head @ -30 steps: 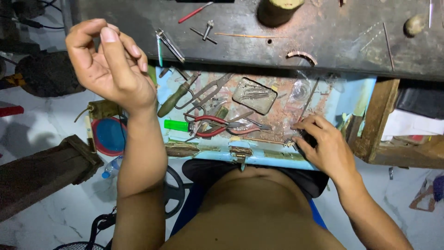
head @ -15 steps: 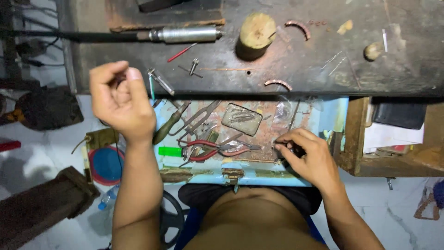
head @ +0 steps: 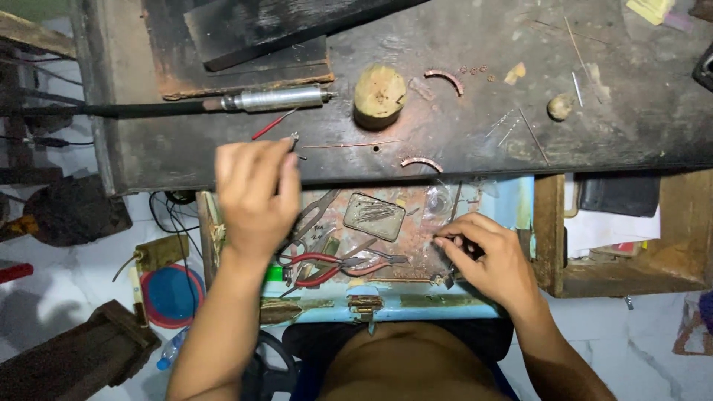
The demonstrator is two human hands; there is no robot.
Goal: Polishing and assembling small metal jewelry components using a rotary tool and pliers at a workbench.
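My left hand (head: 252, 197) hovers over the front edge of the dark workbench (head: 475, 141), fingers curled shut. Its fingertips are beside a small metal pin (head: 295, 137), and I cannot see anything inside the hand. My right hand (head: 490, 256) is down in the open light-blue drawer (head: 401, 306), pinching a small dark tool (head: 448, 279) at the right side. Red-handled pliers (head: 327, 267) and a clear flat box of needles (head: 373, 217) lie in the drawer between the hands.
On the bench lie a silver rotary handpiece (head: 275, 98) on a black cable, a round wooden stump (head: 379, 93), two curved copper pieces (head: 444, 74) (head: 421, 161), and a thin red stick (head: 271, 125). A wooden compartment with papers (head: 624, 238) is right of the drawer. A blue lid (head: 172, 293) lies on the floor.
My left hand has dropped from raised at the left down to the bench's front edge. My right hand stays in the drawer. The view has tilted up, showing more bench.
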